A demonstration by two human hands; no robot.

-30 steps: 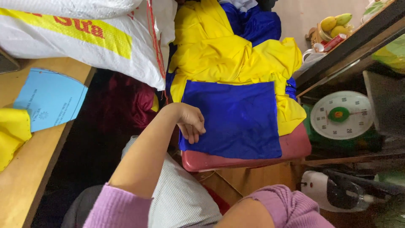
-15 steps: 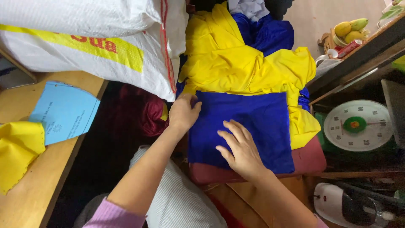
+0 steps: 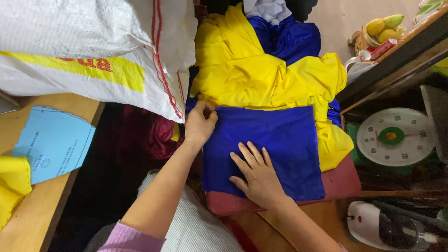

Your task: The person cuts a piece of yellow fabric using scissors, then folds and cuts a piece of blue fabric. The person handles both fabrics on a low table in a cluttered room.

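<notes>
Head view, looking down. Folded blue cloth [image 3: 275, 149] lies flat at frame centre, on a red cushion [image 3: 343, 182] whose edge shows at 4–6 o'clock of the cloth. Left hand [image 3: 199, 123] sits at the cloth's 10 o'clock corner; fingers curled, thumb and fingertips seemingly pinching the cloth edge where it meets the yellow fabric, though the grip itself is partly hidden. Right hand [image 3: 255, 175] rests palm-down on the cloth's lower-left area, approx. 7 o'clock of its middle; fingers spread and extended, flat on the surface, grasping nothing.

Surroundings: a heap of yellow fabric [image 3: 261, 74] lies at 12 o'clock, overlapping the cloth's top edge and running down its 3 o'clock side. More blue fabric [image 3: 287, 37] lies at 12 o'clock, partly under the yellow heap. A white woven sack [image 3: 88, 51] w/ yellow band and red stitching fills 10–11 o'clock, touching the yellow heap. A light-blue paper sheet [image 3: 51, 140] lies on a wooden table [image 3: 28, 219] at 9 o'clock, well apart from the hands. A round dial scale [image 3: 396, 137] w/ green centre stands at 3 o'clock. Mangoes [image 3: 385, 25] sit at 1–2 o'clock, far corner.
</notes>
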